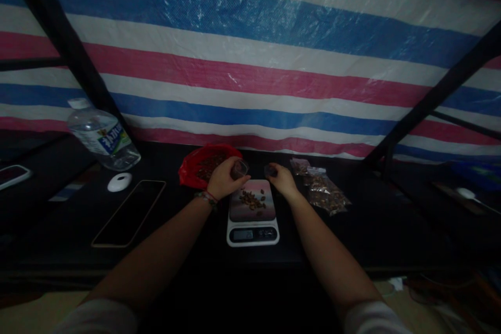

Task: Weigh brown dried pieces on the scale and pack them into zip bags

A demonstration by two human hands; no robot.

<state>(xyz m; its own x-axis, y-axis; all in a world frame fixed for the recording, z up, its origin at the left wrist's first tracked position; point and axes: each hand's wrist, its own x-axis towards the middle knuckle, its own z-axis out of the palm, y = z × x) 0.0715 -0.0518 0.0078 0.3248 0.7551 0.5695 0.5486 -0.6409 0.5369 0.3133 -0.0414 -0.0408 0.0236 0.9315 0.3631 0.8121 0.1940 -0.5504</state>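
A white kitchen scale [253, 237] lies in front of me. Loose brown seed-like pieces [251, 200] are heaped on its platform, and its display is too dim to read. Above the scale's far left corner, my left hand [226, 178] grips a small clear plastic cup [239, 168], tilted. By the far right corner, my right hand [283, 181] pinches a small dark see-through object [270, 170] whose kind I cannot make out. Just behind my left hand, an open red plastic bag [190, 167] holds more brown pieces.
Several clear zip bags [327, 195] of brown pieces lie right of my right forearm. On the left are a phone [129, 214], a white computer mouse [119, 182] and a large water bottle [104, 135]. A striped plastic sheet [250, 78] hangs behind the black table, between dark slanted bars.
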